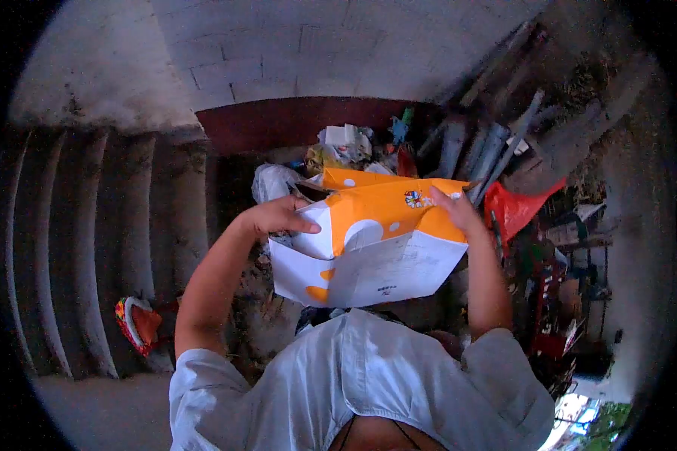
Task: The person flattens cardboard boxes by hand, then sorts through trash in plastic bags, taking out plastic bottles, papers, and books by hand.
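An orange and white cardboard box (384,233) is held up before my chest, its printed white side turned toward me and its upper flaps loose and partly folded. My left hand (282,216) grips the box's left edge, with the thumb lying over the white flap. At the upper right edge, my right hand (456,208) holds the orange panel, its thumb on top near a small printed figure. The fingers of both hands are mostly hidden behind the cardboard. Behind the box on the left is a pale plastic bag (274,182).
Concrete steps (90,248) run along the left, with a colourful red-edged item (138,325) near them. Bagged rubbish (342,146) is heaped by the wall. Grey pipes (489,154) lean at the right beside a red plastic sheet (517,207). Cluttered shelving (572,282) stands farther right.
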The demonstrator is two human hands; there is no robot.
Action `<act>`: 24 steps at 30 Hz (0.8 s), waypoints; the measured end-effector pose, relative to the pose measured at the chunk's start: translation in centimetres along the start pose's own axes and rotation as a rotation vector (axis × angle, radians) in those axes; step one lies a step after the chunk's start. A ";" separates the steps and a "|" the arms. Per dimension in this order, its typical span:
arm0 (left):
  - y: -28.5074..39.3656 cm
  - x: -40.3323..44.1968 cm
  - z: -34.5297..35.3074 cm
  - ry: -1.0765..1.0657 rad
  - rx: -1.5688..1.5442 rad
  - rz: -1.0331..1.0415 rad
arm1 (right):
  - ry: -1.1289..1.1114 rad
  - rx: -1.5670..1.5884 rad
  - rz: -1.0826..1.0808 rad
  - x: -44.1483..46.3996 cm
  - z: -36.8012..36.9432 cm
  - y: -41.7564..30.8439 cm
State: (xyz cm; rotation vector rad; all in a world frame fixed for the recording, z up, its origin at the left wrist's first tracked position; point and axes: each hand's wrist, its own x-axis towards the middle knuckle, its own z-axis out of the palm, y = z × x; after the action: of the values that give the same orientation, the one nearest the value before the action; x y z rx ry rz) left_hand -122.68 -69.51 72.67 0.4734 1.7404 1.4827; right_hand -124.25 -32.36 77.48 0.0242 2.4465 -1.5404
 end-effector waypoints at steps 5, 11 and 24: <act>3.0 1.1 0.4 0.404 1.032 0.054 | -0.050 -0.236 0.026 -1.7 0.1 -1.5; 4.4 4.6 -0.3 0.494 1.179 0.119 | -0.175 -0.445 -0.033 -1.9 -1.2 0.8; 12.0 7.1 20.3 0.344 1.291 0.508 | -0.156 -0.731 -0.303 -15.1 -3.7 2.5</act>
State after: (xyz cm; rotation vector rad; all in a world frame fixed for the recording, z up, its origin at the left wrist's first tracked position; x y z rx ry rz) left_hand -114.18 -48.22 81.59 1.4376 2.8787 0.5094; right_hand -109.99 -26.23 80.08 -0.5916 2.8082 -0.6096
